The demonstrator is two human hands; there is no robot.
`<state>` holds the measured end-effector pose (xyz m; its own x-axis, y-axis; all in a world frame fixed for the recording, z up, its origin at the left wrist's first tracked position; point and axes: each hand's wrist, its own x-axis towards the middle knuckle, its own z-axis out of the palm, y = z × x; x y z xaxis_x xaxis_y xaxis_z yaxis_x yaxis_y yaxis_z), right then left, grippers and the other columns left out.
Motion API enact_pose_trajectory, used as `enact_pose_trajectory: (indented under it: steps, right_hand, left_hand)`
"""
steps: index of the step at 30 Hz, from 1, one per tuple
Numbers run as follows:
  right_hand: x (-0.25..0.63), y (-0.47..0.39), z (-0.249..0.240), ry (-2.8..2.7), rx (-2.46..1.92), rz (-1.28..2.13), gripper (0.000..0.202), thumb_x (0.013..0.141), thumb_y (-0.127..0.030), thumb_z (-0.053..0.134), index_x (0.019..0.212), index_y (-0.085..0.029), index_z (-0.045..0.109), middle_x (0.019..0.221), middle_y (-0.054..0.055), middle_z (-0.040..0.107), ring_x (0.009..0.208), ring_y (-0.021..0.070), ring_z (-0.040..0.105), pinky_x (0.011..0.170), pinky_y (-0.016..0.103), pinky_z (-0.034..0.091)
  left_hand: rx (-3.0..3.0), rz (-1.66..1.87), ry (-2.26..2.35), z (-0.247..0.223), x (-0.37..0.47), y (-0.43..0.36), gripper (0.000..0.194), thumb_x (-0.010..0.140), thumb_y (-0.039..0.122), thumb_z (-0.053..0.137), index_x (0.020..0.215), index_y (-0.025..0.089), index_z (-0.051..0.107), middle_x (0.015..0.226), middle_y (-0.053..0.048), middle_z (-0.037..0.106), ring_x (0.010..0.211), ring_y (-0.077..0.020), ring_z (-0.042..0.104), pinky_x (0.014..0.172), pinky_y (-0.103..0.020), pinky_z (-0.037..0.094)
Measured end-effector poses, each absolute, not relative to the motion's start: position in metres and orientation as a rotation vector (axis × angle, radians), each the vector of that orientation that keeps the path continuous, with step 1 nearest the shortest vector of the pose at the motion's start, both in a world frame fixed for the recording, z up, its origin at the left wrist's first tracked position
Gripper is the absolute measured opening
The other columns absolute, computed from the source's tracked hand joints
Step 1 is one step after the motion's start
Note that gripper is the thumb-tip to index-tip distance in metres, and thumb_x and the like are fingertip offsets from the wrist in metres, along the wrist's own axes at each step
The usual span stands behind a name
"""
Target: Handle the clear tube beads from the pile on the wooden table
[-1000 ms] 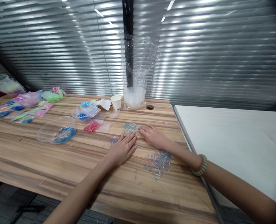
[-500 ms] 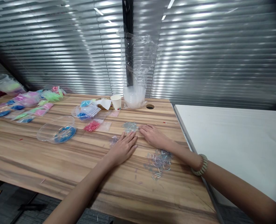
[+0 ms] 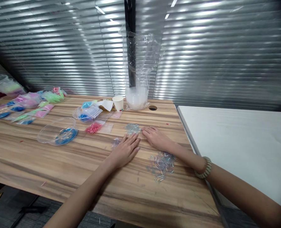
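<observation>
**Currently, the left hand [image 3: 126, 150] and the right hand [image 3: 157, 139] are resting at a pale pile [image 3: 132, 128] of small clear pieces**

In the head view, the wooden bench [image 3: 59, 164] is ending on the right along a slanting edge, where a white surface [image 3: 240, 136] is running just beside it; the right forearm is crossing that line, wearing a coiled band [image 3: 204, 167]. Wood grain is stretching between a looser heap [image 3: 163, 164] of clear sticks, nearest the right forearm, and the bench's near edge. The pale pile is lying between the fingertips: the left hand's grip is lying flat and loose with fingers extended at the near side, while the right hand's fingers are bending at the right side, and I cannot tell whether that grip is pinching anything. A small lilac cluster [image 3: 115, 143] is lying just beside the left hand. Farther left, a red packet [image 3: 93, 127] and a clear round container [image 3: 45, 136] with blue bits are lying apart from the hands.

Compared with half a second ago, both hands are keeping their places and the piles are matching; only the background is sitting slightly higher.

The left fingers are covering part of the pale pile's near side, both palms are staying hidden, the forearms are running out of view, and individual pieces are blurring together.
</observation>
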<state>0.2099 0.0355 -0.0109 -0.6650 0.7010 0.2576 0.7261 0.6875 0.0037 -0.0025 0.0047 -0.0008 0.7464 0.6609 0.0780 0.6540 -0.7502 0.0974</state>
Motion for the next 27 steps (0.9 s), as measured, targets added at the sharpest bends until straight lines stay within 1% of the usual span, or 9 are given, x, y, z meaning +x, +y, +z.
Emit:
enact_pose_trajectory:
  steps: [3,7,11,16,20,27]
  right_hand:
    - [0.2101,0.0352,-0.0109,-2.659,-1.144,-0.150,0.027,0.093,-0.011,0.036,0.112,-0.010,0.055,0.122,0.014,0.055,0.112,0.0220,0.051,0.097,0.040,0.039]
    - [0.2103,0.0355,-0.0120,-2.659,-1.149,-0.142,0.028,0.093,-0.011,0.036,0.113,-0.010,0.054,0.124,0.015,0.054,0.113,0.0222,0.050,0.096,0.039,0.040]
    - [0.2102,0.0358,-0.0124,-2.643,-1.154,-0.111,0.028,0.093,-0.011,0.035,0.114,-0.011,0.054,0.123,0.015,0.055,0.113,0.0217,0.051,0.097,0.040,0.040]
    - [0.2100,0.0355,-0.0124,-2.643,-1.158,-0.118,0.027,0.092,-0.011,0.037,0.112,-0.010,0.055,0.121,0.015,0.056,0.113,0.0227,0.051,0.097,0.040,0.040]
    - [0.2100,0.0351,-0.0120,-2.645,-1.160,-0.098,0.027,0.093,-0.011,0.037,0.114,-0.011,0.054,0.123,0.015,0.055,0.115,0.0222,0.050,0.098,0.040,0.039]
    - [0.2097,0.0354,-0.0125,-2.648,-1.172,-0.117,0.027,0.093,-0.011,0.037,0.113,-0.011,0.054,0.123,0.015,0.055,0.113,0.0226,0.052,0.096,0.040,0.041]
  left_hand:
    - [2.873,0.153,1.094,0.0005,-0.0025,0.0042,0.044,0.100,0.034,0.023,0.137,0.014,0.039,0.146,-0.013,0.033,0.138,-0.0237,0.024,0.112,-0.049,0.019]
    - [2.876,0.115,1.100,0.0011,-0.0021,0.0041,0.045,0.100,0.033,0.023,0.137,0.011,0.038,0.146,-0.014,0.032,0.138,-0.0253,0.024,0.111,-0.050,0.020]
    - [2.875,0.136,1.099,0.0009,-0.0023,0.0045,0.044,0.100,0.033,0.023,0.137,0.014,0.039,0.147,-0.013,0.032,0.138,-0.0243,0.024,0.112,-0.049,0.019]
    - [2.873,0.132,1.098,-0.0017,-0.0026,0.0055,0.045,0.100,0.033,0.023,0.137,0.013,0.038,0.147,-0.013,0.031,0.138,-0.0239,0.022,0.112,-0.049,0.018]
    - [2.872,0.153,1.092,-0.0032,-0.0026,0.0060,0.044,0.101,0.034,0.022,0.137,0.015,0.038,0.147,-0.012,0.031,0.138,-0.0229,0.022,0.112,-0.048,0.018]
    - [2.878,0.093,1.108,0.0006,-0.0016,0.0045,0.046,0.100,0.034,0.021,0.138,0.012,0.037,0.148,-0.013,0.030,0.139,-0.0251,0.021,0.111,-0.049,0.019]
